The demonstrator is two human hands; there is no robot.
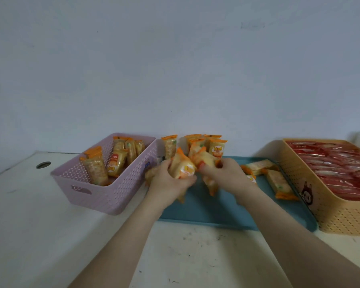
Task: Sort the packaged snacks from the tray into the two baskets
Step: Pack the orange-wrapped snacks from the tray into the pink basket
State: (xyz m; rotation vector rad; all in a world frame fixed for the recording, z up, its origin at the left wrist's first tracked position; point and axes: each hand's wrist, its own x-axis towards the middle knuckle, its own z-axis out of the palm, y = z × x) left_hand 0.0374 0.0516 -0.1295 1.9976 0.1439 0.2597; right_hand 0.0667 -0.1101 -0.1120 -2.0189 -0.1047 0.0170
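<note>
While both hands work over the teal tray (226, 210), the left hand (170, 181) is curled tightly around an orange-and-yellow packet (183, 166), and the right hand (229, 175) is clamped on a second bundle (204, 160) of the same kind (how many packets each hand holds is lost to blur). The two hands are close together, nearly touching. Behind them, a row of standing packets (216, 149) leans against the wall (175, 69) at the tray's far edge. A few loose packets (278, 180) lie flat at the tray's right side. Just left of the tray, the lilac basket (112, 194) holds sorted orange packets (96, 169), upright or leaning. Just right of the tray, the tan basket (341, 215) is filled with red packets (337, 169) laid in rows. All rest on a white counter (175, 256).
</note>
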